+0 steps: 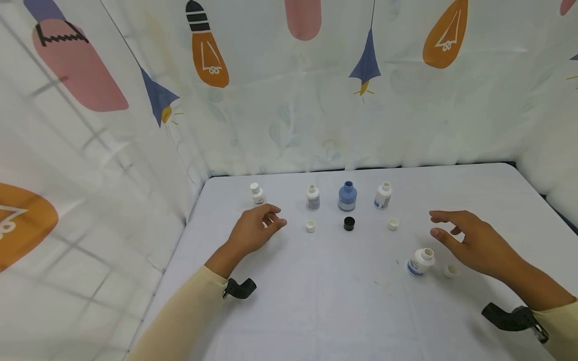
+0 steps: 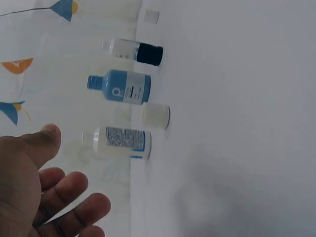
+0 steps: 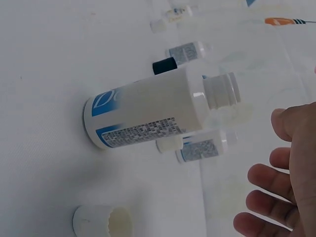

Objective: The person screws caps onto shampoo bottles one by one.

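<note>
While left grip (image 1: pixel 253 230) and right grip (image 1: pixel 474 245) hover loosely curved, empty, the nearest uncapped white bottle (image 1: pixel 420 262) stands toward the counter's (image 1: pixel 316 306) right edge; one low sweep could topple it; knuckles could bump the capped white bottle (image 1: pixel 257 193), back-left corner.

One table (image 1: pixel 289 316) bears one blue bottle (image 1: pixel 347 199) and four white bottles (image 1: pixel 313 200), three far and one near right, making five bottles. One black cap (image 1: pixel 349 223) and three white caps (image 1: pixel 310 226) lie loose, four together; a fifth cap (image 1: pixel 255 186), white, tops the far left bottle (image 1: pixel 259 197). One left hand (image 1: pixel 254 228) and one right hand (image 1: pixel 477 246) show.
</note>
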`<state>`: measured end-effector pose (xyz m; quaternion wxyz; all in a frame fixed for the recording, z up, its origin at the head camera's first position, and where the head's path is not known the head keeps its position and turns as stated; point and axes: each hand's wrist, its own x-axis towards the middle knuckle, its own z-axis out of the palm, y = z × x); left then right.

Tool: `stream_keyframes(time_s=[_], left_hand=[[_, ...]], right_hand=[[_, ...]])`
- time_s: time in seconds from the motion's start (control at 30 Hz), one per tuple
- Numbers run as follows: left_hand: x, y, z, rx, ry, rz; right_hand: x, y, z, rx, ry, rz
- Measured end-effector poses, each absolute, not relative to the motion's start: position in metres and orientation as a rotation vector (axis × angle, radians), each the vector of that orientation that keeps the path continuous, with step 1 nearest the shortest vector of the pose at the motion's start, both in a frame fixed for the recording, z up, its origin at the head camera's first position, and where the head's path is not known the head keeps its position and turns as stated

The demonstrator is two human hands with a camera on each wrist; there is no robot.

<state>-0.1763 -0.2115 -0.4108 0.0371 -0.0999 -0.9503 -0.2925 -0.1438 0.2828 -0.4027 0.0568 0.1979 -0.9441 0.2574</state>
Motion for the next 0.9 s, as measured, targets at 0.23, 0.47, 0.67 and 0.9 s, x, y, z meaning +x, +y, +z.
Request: stream_keyframes(time_s=[0.23, 0.47, 0.67, 0.9], left_hand=[[-0.164, -0.176, -0.412, -0.634, -2.858, -1.057], [-0.154, -0.143, -0.415, -0.847, -2.89, -1.174], [-0.149, -0.124, -0.422, -0.915, -2.888, -1.247], [-0.146, -0.107, -0.431, -0.969, -2.902, -1.31]], right_hand=[[-0.14, 0.291, -0.407, 0.584, -2.875, 0.794], [-0.133, 0.301, -0.414, 0.578, -2.873, 0.782], [-0.13, 0.305, -0.421, 0.559, -2.899, 0.815], [-0.128, 0.307, -0.428, 0.553, -2.932, 0.818]])
